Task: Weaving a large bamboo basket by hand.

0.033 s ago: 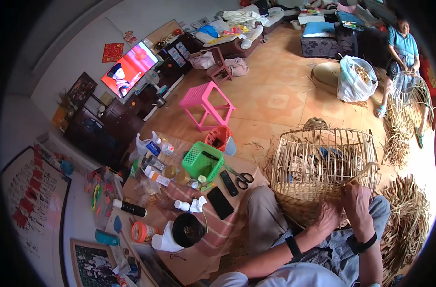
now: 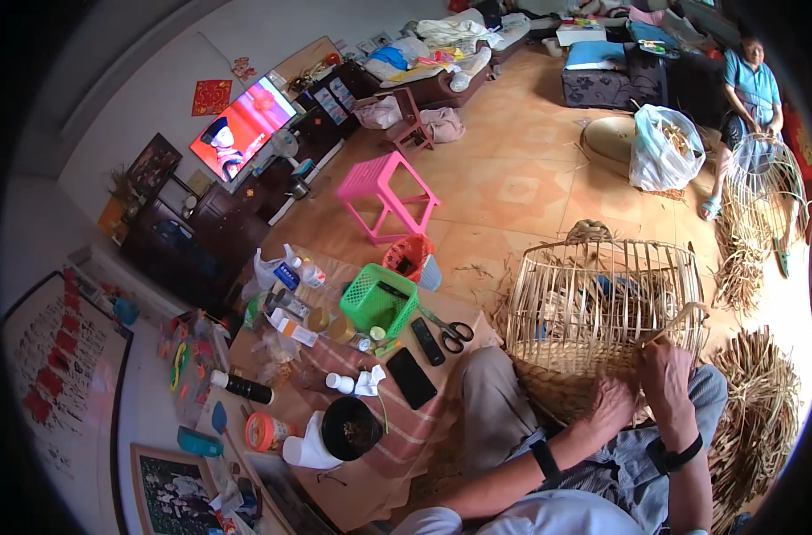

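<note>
Straw-coloured strips make up the half-woven basket frame [image 2: 602,308], which stands right of centre in the frame, its upright ribs bare and its base resting on the person's lap. The work looks to be at the weaving stage near the bottom band: rows are being built where the ribs meet the darker woven base. The next pass would call for threading a strip between neighbouring ribs and pulling it snug without bending them.

Both hands sit at the basket's lower edge, low and right of centre. The left hand [image 2: 613,399] is curled against the woven base, fingers bent close and pressing on it. The right hand [image 2: 666,376] is closed round a pale strip [image 2: 678,319] that arcs up along the lower right corner of the frame.

Loose bundles of reed [image 2: 762,419] lie at the right edge. Left of the knee, a striped cloth [image 2: 406,428] carries scissors [image 2: 451,330], a green basket [image 2: 377,299] and two dark handsets.
</note>
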Demonstrator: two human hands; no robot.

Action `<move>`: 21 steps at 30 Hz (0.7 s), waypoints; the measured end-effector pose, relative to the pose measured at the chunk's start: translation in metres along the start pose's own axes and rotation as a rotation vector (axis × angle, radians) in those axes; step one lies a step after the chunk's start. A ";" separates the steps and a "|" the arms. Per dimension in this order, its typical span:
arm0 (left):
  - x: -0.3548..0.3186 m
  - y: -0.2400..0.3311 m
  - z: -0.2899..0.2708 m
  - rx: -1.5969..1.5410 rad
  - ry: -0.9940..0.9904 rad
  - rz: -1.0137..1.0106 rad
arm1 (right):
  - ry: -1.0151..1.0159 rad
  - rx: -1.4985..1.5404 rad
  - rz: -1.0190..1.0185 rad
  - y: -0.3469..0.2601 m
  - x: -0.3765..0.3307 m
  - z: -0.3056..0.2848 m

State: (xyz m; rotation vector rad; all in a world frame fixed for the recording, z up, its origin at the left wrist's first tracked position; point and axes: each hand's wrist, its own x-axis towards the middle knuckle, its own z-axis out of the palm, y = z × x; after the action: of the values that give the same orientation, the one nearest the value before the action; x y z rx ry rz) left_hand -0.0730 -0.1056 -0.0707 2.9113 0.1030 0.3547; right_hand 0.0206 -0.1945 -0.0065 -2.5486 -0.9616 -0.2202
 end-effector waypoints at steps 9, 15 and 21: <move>0.000 -0.009 0.005 -0.164 -0.071 0.023 | 0.023 0.092 0.023 0.002 0.006 0.005; 0.010 -0.007 -0.011 -0.372 0.003 -0.158 | 0.100 0.318 0.039 0.001 0.001 -0.005; 0.010 -0.009 -0.009 -0.297 -0.098 -0.109 | 0.055 0.775 0.421 0.011 -0.022 0.001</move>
State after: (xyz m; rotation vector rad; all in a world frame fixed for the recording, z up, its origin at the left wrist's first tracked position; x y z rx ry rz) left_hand -0.0663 -0.0937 -0.0615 2.6109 0.1770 0.1896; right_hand 0.0115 -0.2147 -0.0168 -1.9344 -0.3536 0.1766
